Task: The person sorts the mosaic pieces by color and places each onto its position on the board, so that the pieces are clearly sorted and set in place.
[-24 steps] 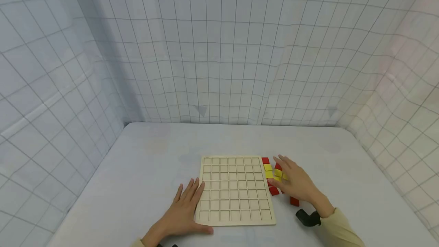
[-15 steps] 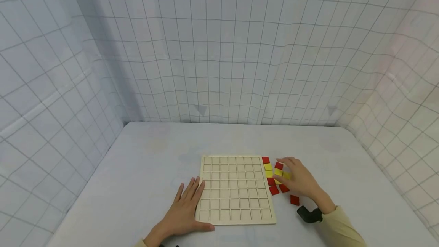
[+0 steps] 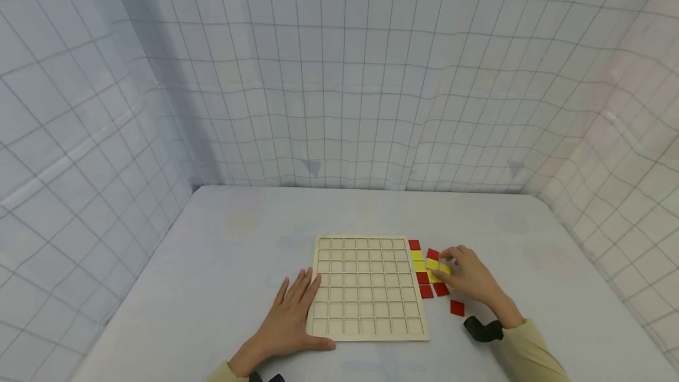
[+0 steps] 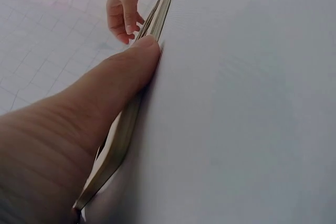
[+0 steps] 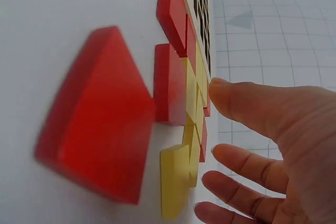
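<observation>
A pale wooden grid board point(image 3: 365, 295) with square recesses lies flat on the table. My left hand point(image 3: 286, 326) rests at its lower left corner, fingers spread over the left edge and thumb along the near edge. To the right of the board are several red tiles point(image 3: 457, 308) and yellow tiles point(image 3: 418, 266), some lined up against its edge. Over the yellow tiles hovers my right hand point(image 3: 472, 277), thumb and fingers apart. In the right wrist view, its thumb and fingers are above the yellow tile point(image 5: 175, 182), with nothing between them; a red tile point(image 5: 105, 124) lies closest to that camera.
The white table point(image 3: 239, 234) stretches around the board. Sheets with a grid pattern point(image 3: 339, 87) hang behind it and at both sides. A black wrist mount point(image 3: 483, 330) sits by the right sleeve point(image 3: 530, 352).
My right hand has drawn back to the right and its fingers have bent closer to the thumb, uncovering more tiles. The left hand has stayed on the board. The view has shifted slightly.
</observation>
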`<action>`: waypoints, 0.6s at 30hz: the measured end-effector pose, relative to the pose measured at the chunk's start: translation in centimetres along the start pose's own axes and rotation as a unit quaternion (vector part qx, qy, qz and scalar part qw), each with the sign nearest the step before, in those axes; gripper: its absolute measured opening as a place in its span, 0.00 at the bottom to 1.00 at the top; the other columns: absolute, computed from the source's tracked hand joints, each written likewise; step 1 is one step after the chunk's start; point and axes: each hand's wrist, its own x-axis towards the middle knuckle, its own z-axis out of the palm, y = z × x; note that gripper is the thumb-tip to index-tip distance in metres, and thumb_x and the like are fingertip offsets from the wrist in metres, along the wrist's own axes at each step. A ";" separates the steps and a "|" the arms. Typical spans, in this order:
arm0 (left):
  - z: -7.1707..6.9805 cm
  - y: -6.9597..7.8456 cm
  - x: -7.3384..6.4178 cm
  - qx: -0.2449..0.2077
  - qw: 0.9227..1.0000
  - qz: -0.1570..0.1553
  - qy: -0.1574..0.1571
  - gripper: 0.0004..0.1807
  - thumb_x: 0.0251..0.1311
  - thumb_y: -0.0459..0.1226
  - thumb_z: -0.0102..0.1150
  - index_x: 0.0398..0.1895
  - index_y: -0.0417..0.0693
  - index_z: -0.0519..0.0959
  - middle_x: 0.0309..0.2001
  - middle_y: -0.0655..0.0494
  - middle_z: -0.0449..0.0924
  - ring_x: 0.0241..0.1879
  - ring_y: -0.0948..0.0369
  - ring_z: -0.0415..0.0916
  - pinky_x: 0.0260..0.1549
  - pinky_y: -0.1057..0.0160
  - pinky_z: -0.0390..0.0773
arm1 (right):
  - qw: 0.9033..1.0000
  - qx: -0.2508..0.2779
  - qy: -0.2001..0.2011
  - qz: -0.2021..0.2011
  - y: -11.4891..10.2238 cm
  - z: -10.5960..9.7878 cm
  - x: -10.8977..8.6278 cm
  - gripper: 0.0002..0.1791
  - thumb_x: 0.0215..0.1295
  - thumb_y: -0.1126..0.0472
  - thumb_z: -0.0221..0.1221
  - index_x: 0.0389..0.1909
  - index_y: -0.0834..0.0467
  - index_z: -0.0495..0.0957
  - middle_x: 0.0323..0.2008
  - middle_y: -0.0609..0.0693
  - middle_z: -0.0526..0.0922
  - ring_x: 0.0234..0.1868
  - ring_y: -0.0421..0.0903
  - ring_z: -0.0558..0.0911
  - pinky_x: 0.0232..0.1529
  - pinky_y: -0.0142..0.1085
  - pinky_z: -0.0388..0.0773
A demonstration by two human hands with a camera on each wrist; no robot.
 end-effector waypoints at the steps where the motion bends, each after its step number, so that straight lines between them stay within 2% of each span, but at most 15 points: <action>1: 0.0 0.0 0.1 0.000 1.000 0.001 -0.001 0.69 0.37 0.77 0.54 0.75 0.42 0.47 0.74 0.43 0.41 0.73 0.51 0.34 0.66 0.45 0.33 | 1.000 0.002 0.001 -0.001 0.1 0.0 0.0 0.20 0.54 0.53 0.69 0.42 0.61 0.77 0.36 0.50 0.75 0.39 0.49 0.72 0.38 0.45 0.75; 10: -0.2 0.0 0.3 -0.013 1.000 -0.003 -0.013 0.69 0.37 0.77 0.54 0.75 0.43 0.47 0.74 0.44 0.41 0.73 0.51 0.33 0.66 0.46 0.32 | 1.000 0.011 -0.015 0.011 0.8 0.0 -0.1 0.17 0.55 0.59 0.68 0.43 0.63 0.79 0.37 0.50 0.76 0.39 0.49 0.74 0.40 0.44 0.76; 18: 0.0 0.1 0.4 -0.009 1.000 0.006 0.003 0.68 0.37 0.76 0.55 0.75 0.43 0.48 0.74 0.44 0.43 0.73 0.51 0.36 0.66 0.45 0.35 | 0.999 0.018 -0.024 0.027 0.9 -0.2 0.2 0.12 0.56 0.62 0.67 0.41 0.61 0.82 0.36 0.49 0.77 0.39 0.49 0.74 0.40 0.43 0.76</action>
